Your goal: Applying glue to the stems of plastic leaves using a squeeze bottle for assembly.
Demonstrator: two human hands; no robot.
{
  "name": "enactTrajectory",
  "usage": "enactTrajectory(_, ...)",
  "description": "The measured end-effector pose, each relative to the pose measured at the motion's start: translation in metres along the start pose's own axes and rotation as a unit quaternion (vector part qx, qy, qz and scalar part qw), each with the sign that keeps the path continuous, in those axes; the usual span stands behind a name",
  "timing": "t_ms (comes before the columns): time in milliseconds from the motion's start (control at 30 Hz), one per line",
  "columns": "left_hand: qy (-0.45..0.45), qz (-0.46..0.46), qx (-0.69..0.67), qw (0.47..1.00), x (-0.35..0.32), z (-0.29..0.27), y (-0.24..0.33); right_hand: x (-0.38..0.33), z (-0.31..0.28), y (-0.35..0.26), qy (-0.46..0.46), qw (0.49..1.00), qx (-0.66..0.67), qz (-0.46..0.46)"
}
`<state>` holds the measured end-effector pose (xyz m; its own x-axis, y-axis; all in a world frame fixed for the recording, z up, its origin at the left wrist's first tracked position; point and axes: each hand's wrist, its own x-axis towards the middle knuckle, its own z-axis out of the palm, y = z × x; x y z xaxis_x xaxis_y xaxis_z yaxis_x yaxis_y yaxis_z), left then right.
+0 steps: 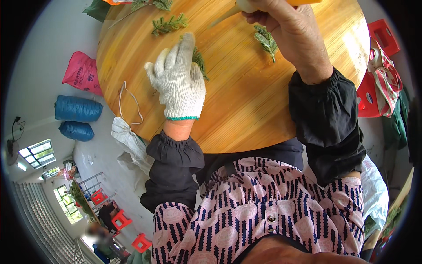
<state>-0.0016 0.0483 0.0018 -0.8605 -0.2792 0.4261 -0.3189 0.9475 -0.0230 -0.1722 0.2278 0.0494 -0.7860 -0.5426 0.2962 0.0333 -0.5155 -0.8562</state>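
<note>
My left hand (178, 81), in a white knit glove with a green cuff edge, is over the round wooden table (246, 110). Its fingers are stretched out and lie across a green artificial fir sprig (199, 61), which partly shows beside them. At the top edge my bare right hand (294, 31) is closed around a yellow squeeze bottle (303, 1), cut off by the frame. The bottle's long pale nozzle (226, 15) points left and down. Another fir sprig (266, 42) lies below my right hand, and one more sprig (169, 24) lies beyond my left fingertips.
More greenery (162, 4) lies at the far table edge. A pink sack (83, 72) and blue bundles (78, 108) stand left of the table. Red stools (383, 37) and a red-and-white bag (382, 72) are on the right. Another person (101, 233) is in the lower-left background.
</note>
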Motion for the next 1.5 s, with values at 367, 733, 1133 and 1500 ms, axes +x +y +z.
enactTrajectory(367, -0.085, -0.077, -0.040, 0.993, -0.003, 0.024, -0.018, -0.016, 0.014, 0.017, -0.063, 0.970, -0.225, -0.061)
enactTrajectory(733, -0.178, -0.104, -0.011, 0.978, 0.012, 0.019, -0.015, -0.020, 0.028, 0.033, -0.077, 0.950, -0.293, -0.075)
enactTrajectory(1133, -0.163, -0.128, -0.056, 0.977, 0.018, 0.026, -0.010, -0.013, 0.037, 0.051, -0.088, 0.960, -0.261, -0.044)
enactTrajectory(1500, -0.153, -0.119, -0.045, 0.980, 0.017, 0.031, -0.011, -0.009, 0.041, 0.054, -0.080, 0.977, -0.187, -0.069)
